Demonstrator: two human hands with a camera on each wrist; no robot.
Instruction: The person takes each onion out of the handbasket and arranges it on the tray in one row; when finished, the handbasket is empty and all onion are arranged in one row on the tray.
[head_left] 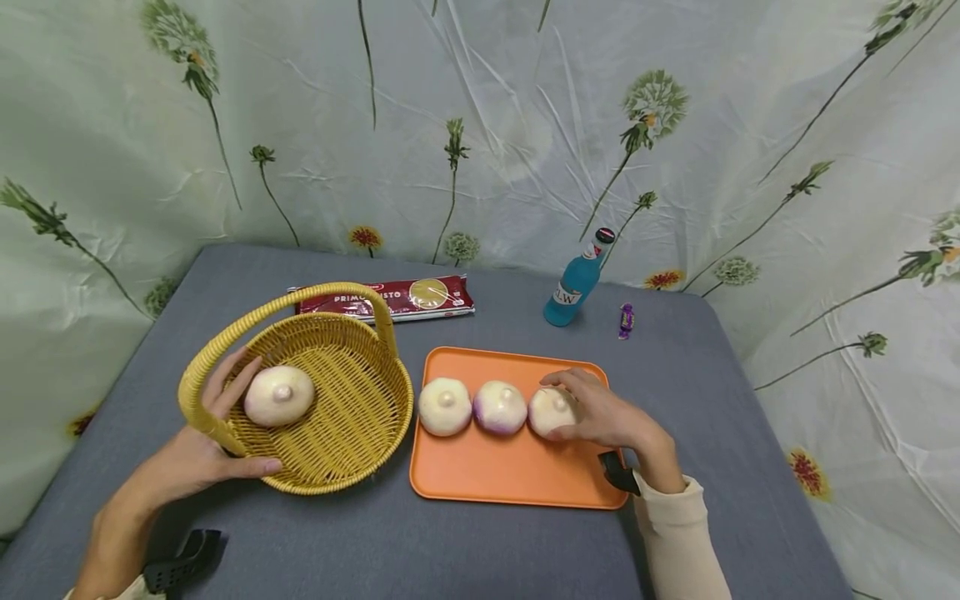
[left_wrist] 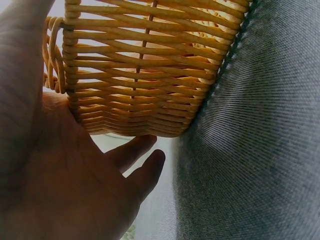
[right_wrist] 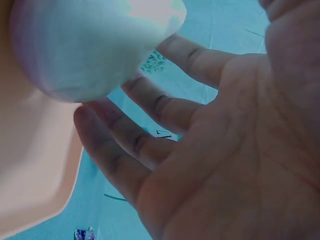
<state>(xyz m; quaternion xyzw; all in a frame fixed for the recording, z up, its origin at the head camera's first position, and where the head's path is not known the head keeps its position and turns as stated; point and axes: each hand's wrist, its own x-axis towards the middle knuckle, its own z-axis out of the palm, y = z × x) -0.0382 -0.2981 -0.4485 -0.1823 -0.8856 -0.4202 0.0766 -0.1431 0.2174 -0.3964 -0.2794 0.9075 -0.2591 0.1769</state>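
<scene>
My left hand [head_left: 191, 450] holds the yellow wicker basket [head_left: 360, 400] at its left side, thumb along the front rim. In the left wrist view, two fingers [left_wrist: 145, 172] lie outside the weave [left_wrist: 145, 85]. One white turnip [head_left: 279, 396] sits inside the basket, near that hand. On the orange tray [head_left: 510, 479], three turnips stand in a row: a left one [head_left: 445, 407], a purple-tinged middle one [head_left: 500, 407] and a right one [head_left: 551, 410]. My right hand [head_left: 603, 412] grips the right turnip [right_wrist: 90, 45] between thumb and fingers.
Behind the basket lies a red pasta packet [head_left: 427, 297]. A blue bottle [head_left: 573, 287] stands beyond the tray, with a purple wrapped candy [head_left: 626, 321] to its right. A flowered curtain [head_left: 510, 125] hangs behind the grey table [head_left: 360, 550].
</scene>
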